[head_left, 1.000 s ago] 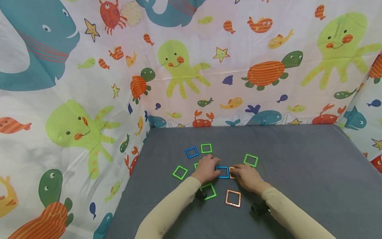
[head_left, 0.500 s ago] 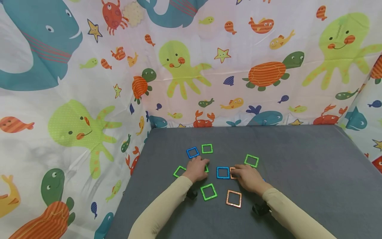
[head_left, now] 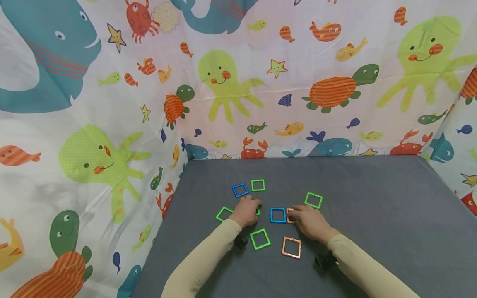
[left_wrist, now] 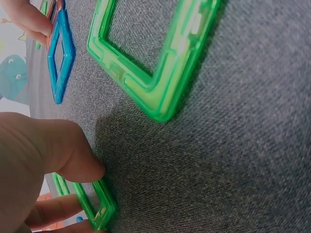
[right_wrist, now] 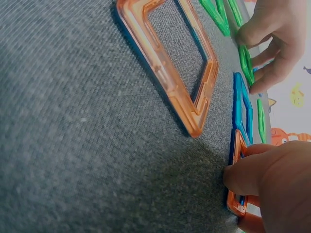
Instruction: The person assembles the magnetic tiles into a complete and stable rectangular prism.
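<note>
In the head view my left hand rests over a green square magnetic tile. The left wrist view shows the thumb on one side of that frame and fingers on the other, pinching it. My right hand grips an orange square magnetic tile between thumb and fingers, and partly hides it. A blue square tile lies edge to edge with the orange one, on its left. Between the left hand and the blue tile there is a gap.
Loose around the hands on the grey table lie another blue tile, an orange tile and several green tiles, one at the right and one nearer. A blue bit peeks out behind the right wrist. Patterned cloth hangs behind.
My left hand has moved left, off the blue tile and onto the green tile, and then stays there. My right hand keeps its place on the orange tile.
</note>
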Motion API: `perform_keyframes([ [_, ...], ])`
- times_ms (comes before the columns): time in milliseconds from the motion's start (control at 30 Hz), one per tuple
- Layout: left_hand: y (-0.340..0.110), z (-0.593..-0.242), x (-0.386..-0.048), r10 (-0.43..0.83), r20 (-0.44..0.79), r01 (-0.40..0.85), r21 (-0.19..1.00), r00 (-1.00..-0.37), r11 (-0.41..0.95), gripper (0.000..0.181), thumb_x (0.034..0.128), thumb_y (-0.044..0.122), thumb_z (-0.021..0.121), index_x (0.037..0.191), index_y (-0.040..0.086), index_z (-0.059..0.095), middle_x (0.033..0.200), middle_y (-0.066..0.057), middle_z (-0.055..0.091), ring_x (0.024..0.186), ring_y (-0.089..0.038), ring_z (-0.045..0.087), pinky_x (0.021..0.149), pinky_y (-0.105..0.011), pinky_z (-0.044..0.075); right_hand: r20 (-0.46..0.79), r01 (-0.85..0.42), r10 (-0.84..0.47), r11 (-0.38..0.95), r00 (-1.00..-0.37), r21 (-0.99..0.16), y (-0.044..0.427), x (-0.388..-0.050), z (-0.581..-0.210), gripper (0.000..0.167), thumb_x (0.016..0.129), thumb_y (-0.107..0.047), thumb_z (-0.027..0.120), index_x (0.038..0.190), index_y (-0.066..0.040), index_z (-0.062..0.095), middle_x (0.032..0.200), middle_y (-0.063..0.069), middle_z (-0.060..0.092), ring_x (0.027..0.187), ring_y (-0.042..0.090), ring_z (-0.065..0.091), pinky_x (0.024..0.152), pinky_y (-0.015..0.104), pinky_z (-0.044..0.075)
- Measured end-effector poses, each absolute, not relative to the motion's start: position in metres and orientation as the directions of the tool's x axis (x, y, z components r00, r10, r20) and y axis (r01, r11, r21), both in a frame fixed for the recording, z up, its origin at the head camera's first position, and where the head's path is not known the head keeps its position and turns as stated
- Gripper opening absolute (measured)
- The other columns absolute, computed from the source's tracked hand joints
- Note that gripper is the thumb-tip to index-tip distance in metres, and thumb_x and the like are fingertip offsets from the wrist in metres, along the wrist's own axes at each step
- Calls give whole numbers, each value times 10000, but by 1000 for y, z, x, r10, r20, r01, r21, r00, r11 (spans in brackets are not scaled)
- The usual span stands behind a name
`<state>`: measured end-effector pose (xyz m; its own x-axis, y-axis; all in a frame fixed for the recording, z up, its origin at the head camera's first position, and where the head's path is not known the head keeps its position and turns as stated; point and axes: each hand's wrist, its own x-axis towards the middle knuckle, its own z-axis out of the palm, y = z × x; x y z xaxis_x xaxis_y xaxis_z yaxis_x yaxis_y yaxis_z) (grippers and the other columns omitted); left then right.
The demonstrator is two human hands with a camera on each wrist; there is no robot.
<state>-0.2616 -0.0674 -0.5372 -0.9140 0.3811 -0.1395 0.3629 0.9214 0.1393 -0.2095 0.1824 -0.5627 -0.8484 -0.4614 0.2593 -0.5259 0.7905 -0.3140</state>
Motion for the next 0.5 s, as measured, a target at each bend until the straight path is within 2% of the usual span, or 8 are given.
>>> perform_keyframes([
  [167,-67,-540,-264,379,-145,360,142,-914,922,437,897,121,738,1324,200,684,1224,-111,609,1101,-275,562,900,-414,549,270,-528,-458,785,-847,-325,182,-209,-562,303,881,-5,728,1163,-109,764,1243,213,693,1107,440,660,859,602,555],
  [500,-69,-539,-266,407,-128,388,151,-904,909,400,863,131,780,1254,185,714,1152,-100,627,1008,-243,547,877,-382,525,257,-522,-458,786,-851,-329,183,-209,-561,309,892,9,702,1172,-109,761,1256,214,689,1127,445,654,871,608,552],
])
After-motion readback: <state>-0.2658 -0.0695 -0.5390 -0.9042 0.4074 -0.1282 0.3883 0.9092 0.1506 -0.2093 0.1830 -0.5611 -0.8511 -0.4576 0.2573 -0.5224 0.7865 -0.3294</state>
